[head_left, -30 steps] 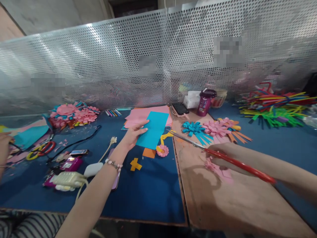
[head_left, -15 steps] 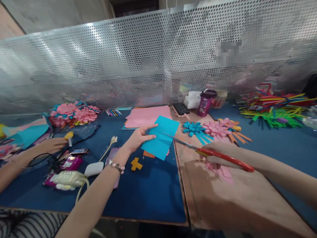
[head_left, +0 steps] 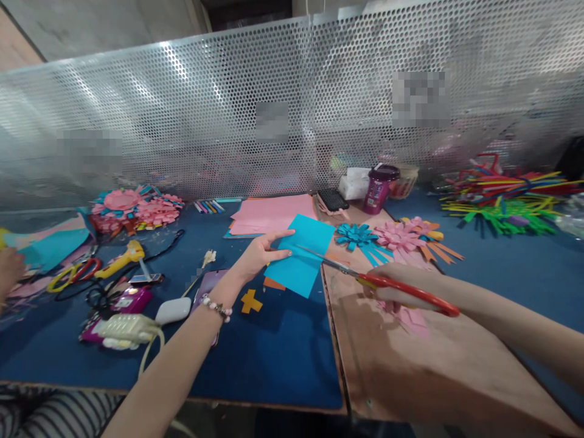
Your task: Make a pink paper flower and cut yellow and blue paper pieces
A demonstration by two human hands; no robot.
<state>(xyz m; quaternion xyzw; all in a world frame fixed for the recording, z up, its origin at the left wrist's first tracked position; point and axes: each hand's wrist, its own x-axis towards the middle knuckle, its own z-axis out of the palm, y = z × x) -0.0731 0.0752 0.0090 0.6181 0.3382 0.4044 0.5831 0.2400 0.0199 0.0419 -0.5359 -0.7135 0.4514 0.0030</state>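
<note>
My left hand (head_left: pixel 261 254) pinches the left edge of a bright blue sheet of paper (head_left: pixel 303 271), held above the table. In my right hand (head_left: pixel 404 283) is a pair of red-handled scissors (head_left: pixel 413 291), their blades pointing left and lying across the middle of the sheet. How far the paper is cut I cannot tell. Under my left wrist lies a purple phone (head_left: pixel 210 285), partly covered. An orange-yellow paper cross (head_left: pixel 251 302) rests just below the sheet. Pink paper pieces (head_left: pixel 410 319) lie beneath my right hand.
Behind the sheet lies a stack of pink paper (head_left: pixel 274 214). Blue (head_left: pixel 356 236) and pink paper flowers (head_left: pixel 396 234) sit beyond my right hand. A yellow glue gun (head_left: pixel 122 260), a power strip (head_left: pixel 128 328) and a co-worker's hand (head_left: pixel 10 267) are on the left. A purple cup (head_left: pixel 379 190) stands behind.
The blue sheet and my left hand have shifted slightly right, and the scissors slightly left, further over the paper. The co-worker's hand has left the glue gun and moved to the far left.
</note>
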